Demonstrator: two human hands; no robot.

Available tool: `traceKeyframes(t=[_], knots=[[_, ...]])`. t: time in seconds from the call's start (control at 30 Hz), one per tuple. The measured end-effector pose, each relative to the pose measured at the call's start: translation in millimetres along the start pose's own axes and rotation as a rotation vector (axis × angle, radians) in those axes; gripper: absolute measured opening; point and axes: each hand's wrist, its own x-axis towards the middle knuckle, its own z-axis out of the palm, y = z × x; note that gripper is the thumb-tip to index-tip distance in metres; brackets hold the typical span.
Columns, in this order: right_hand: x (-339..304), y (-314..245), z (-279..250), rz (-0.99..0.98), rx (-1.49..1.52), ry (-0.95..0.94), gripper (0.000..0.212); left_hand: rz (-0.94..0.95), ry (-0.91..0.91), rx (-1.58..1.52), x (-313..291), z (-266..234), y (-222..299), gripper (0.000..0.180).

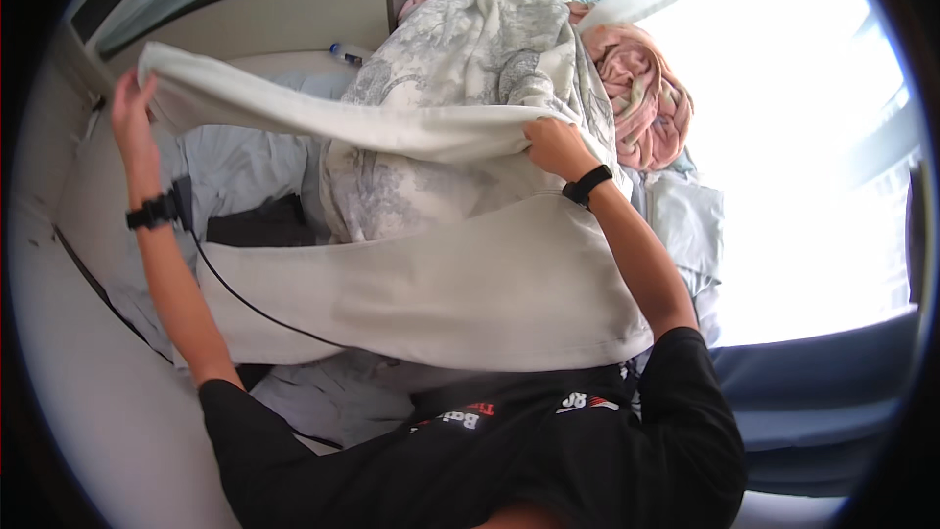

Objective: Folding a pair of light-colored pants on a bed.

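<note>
A pair of off-white trousers (431,284), as far as its shape shows, is stretched out in front of me. One leg lies low, spread across the bed near my body. The other leg is raised, running as a long band between my hands. My left hand (135,116) grips its far-left end, with some fingers hidden behind the cloth. My right hand (558,145) is closed on the cloth's edge right of centre, thumb side toward the fabric. Both wrists wear black straps, and a thin black cable (259,309) hangs from the left one.
Behind the trousers lies a patterned white-and-grey quilt (441,49). A pink blanket (636,88) is bundled at its right, beside a bright window with a pale curtain. Dark folded cloth (259,223) and grey bedding (245,167) lie left. A small bottle (346,54) rests farther back.
</note>
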Motion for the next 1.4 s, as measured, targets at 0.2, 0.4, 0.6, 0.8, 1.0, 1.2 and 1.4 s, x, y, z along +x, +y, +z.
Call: traceKeyframes(t=[0.2,0.4,0.6,0.8,1.0,1.2,1.4], knots=[[6.6,19.6,-102.9,0.165,0.338,-0.141,0.027,0.348,0.222,0.115,42.2,-38.9,82.2,0.055],[-17.3,-3.3,-96.8,0.167,0.278,0.179,0.025,0.234,-0.024,0.735,21.3,-55.7,-50.0,0.060],[-71.3,-24.6,-40.1,-0.156,0.111,-0.044,0.037,-0.695,-0.288,0.702,-84.6,-77.0,-230.5,0.074],[-71.6,-71.3,-34.2,0.069,-0.191,-0.214,0.055,-0.688,-0.495,0.730,-129.5,-86.4,-184.5,0.079],[-69.3,-72.0,-38.2,0.068,-0.169,-0.383,0.050,-0.532,-0.641,1.179,-142.1,-88.8,-129.2,0.064],[-80.6,-75.5,-50.7,0.081,-0.191,-0.374,0.040,-0.147,-0.346,1.189,-162.7,-112.3,-148.8,0.058],[-80.9,-74.5,-56.3,0.002,-0.102,-0.249,0.046,-0.632,-0.015,0.179,-114.3,-136.2,-153.2,0.056]])
